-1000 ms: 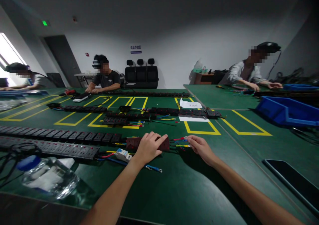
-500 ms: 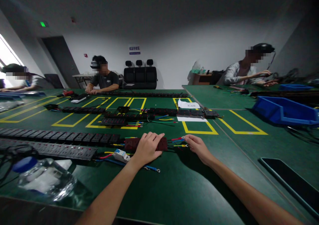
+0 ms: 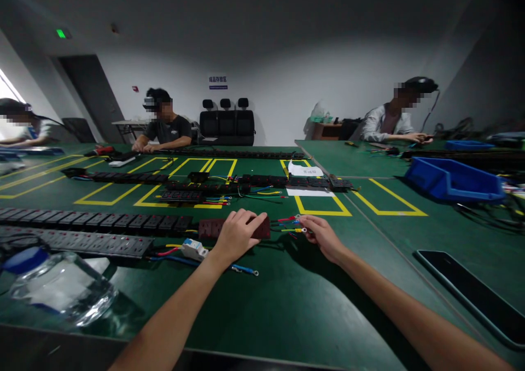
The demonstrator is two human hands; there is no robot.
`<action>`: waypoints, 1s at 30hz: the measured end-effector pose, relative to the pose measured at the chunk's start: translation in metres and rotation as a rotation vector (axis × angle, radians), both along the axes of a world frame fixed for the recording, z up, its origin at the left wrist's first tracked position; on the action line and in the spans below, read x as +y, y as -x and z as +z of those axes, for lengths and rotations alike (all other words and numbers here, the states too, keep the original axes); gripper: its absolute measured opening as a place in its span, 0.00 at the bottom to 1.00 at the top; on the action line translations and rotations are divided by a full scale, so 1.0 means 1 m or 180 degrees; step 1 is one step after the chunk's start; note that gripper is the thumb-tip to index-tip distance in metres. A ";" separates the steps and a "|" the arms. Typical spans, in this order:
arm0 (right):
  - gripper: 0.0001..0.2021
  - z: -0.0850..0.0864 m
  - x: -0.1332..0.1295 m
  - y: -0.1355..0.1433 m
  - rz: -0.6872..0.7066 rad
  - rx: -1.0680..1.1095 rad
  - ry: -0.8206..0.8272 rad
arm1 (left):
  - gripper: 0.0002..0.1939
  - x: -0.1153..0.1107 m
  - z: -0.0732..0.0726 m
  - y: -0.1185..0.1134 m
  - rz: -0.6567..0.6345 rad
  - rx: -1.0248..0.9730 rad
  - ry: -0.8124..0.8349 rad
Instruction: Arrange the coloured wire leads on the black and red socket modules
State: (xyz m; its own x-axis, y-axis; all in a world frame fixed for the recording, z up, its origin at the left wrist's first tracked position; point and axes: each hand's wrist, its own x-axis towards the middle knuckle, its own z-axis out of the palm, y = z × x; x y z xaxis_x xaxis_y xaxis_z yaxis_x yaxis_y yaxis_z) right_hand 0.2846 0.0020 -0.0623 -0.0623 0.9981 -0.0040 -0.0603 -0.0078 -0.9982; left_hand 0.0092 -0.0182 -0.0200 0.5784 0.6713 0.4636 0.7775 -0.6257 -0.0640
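Observation:
My left hand (image 3: 240, 234) lies over a dark red socket strip (image 3: 211, 229), thumb on the near side and fingers across its top, gripping it on the table. Thin wires run out of the strip's right end. With thumb and forefinger my right hand (image 3: 322, 235) pinches at the tips of the red wire (image 3: 286, 219) and the blue wire; which of them it holds is hard to make out. Just below those fingertips, a yellow-green wire (image 3: 289, 230) ends in a ring terminal. Left of my wrist sits a small white-and-blue breaker (image 3: 194, 249) with thicker wires.
Long black socket strips (image 3: 94, 220) extend to the left. A clear bottle (image 3: 65, 289) lies near the front edge, and a phone (image 3: 467, 294) lies at right. Beyond are a blue bin (image 3: 455, 179), papers (image 3: 305, 169) and more strips. Several people sit around the tables.
The whole view has shifted slightly. My right fingers stay at the wire tips, where the red and blue wires now look more spread. The person at right has lowered their hands.

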 end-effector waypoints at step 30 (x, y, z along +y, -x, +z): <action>0.16 0.001 -0.002 0.002 0.0012 -0.0259 -0.0193 | 0.36 0.002 -0.007 -0.005 0.0160 -0.0125 0.0450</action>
